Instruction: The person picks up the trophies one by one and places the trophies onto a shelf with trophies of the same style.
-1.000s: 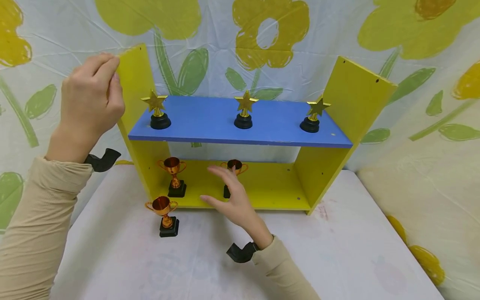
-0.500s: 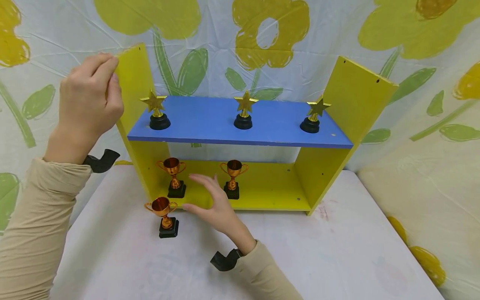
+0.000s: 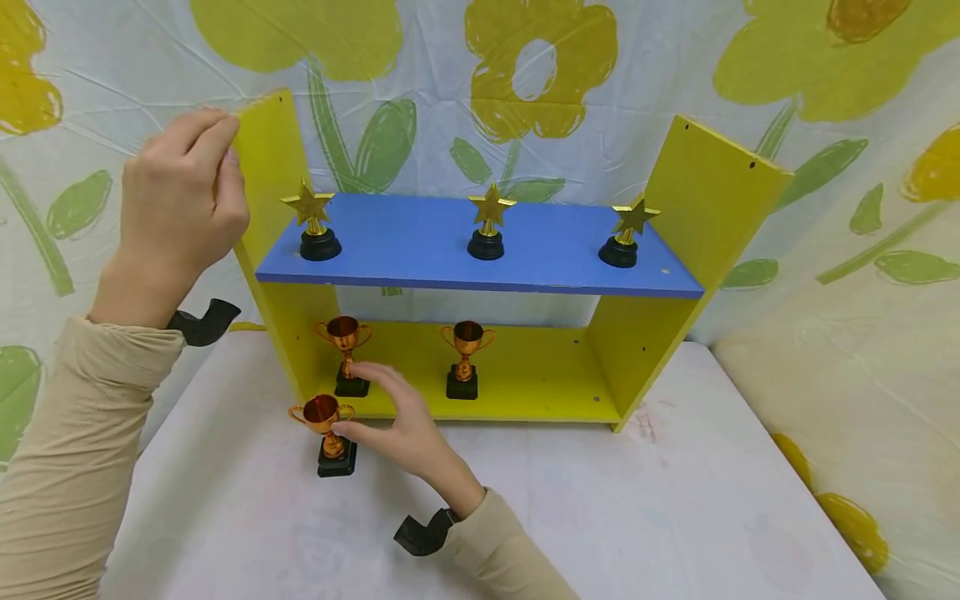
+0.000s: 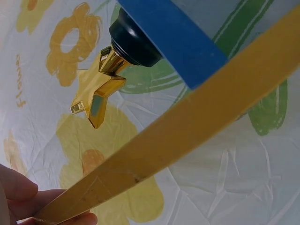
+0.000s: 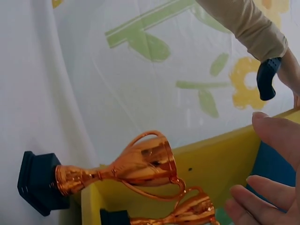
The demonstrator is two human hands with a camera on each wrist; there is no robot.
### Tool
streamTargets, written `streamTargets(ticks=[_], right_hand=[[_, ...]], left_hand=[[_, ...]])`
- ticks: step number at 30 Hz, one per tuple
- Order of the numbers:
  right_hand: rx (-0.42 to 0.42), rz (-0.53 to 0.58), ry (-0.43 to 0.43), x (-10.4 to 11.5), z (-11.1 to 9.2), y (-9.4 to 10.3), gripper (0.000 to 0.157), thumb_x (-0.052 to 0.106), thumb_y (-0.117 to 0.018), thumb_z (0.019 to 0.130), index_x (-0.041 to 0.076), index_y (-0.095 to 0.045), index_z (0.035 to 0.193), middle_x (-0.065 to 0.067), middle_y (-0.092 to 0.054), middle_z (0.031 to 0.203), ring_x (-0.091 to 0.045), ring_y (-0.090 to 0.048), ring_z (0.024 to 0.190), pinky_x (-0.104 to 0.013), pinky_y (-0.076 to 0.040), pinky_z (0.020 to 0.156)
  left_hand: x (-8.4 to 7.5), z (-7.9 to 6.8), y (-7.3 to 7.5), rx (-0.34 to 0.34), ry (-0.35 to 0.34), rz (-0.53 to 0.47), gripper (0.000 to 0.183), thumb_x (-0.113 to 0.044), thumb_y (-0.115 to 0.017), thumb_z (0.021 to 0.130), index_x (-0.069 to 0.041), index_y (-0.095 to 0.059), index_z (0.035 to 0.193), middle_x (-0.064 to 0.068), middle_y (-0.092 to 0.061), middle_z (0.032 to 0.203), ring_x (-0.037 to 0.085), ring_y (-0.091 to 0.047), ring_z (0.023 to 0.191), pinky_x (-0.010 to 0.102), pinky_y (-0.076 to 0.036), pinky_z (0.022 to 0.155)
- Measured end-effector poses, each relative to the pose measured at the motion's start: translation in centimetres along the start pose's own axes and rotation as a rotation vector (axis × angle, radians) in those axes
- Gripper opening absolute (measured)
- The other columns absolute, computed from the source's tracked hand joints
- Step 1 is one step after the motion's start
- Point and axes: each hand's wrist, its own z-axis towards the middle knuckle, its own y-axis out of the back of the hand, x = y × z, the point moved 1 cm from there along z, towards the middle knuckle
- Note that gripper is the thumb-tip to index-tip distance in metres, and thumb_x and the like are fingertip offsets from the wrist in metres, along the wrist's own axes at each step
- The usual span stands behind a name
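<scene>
My left hand pinches the top corner of the yellow side panel of a shelf unit, fingers on either side of the board in the left wrist view. A copper-coloured trophy cup on a black base stands upright on the table in front of the shelf. Beside it is my right hand, thumb and fingers spread apart; in the head view the thumb tip overlaps the cup's stem. The right wrist view has this trophy cup beyond a gap from the fingers. Whether they touch is hard to tell.
Two more trophy cups stand on the yellow lower shelf, one at the left, one near the middle. Three gold star trophies stand on the blue upper shelf. Behind hangs a flowered cloth; a white cloth covers the table.
My right hand has moved left and slightly down, from in front of the middle trophy cup to beside the front one. My left hand keeps its hold on the panel.
</scene>
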Motion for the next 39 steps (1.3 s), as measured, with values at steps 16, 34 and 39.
streamTargets(ticks=[16, 34, 39], right_hand=[[-0.019, 0.095, -0.028, -0.7, 1.0, -2.6, 0.065, 0.022, -0.083, 0.081, 0.027, -0.056, 0.14, 0.011, -0.051, 0.143, -0.007, -0.042, 0.135, -0.044, -0.036, 0.112], [0.019, 0.128, -0.034, -2.9, 1.2, -4.8, 0.061, 0.015, -0.082, 0.082, 0.016, -0.057, 0.137, 0.009, -0.059, 0.131, -0.003, -0.052, 0.122, -0.029, -0.042, 0.106], [0.01, 0.122, -0.04, -2.9, 1.4, -5.0, 0.058, 0.013, -0.081, 0.083, 0.017, -0.058, 0.136, 0.008, -0.059, 0.13, -0.003, -0.052, 0.122, -0.027, -0.043, 0.105]], left_hand=[[0.1, -0.1, 0.1, 0.008, -0.009, 0.0, 0.04, -0.014, -0.041, 0.098, 0.008, -0.066, 0.119, 0.024, -0.065, 0.119, 0.042, -0.061, 0.115, 0.066, -0.046, 0.092], [0.0, 0.0, 0.2, 0.017, -0.005, 0.0, 0.04, -0.014, -0.041, 0.097, 0.008, -0.066, 0.12, 0.024, -0.065, 0.12, 0.043, -0.061, 0.115, 0.066, -0.046, 0.093], [-0.1, 0.0, 0.2, 0.017, 0.0, 0.004, 0.04, -0.014, -0.041, 0.098, 0.008, -0.067, 0.12, 0.023, -0.065, 0.121, 0.043, -0.061, 0.114, 0.067, -0.046, 0.092]])
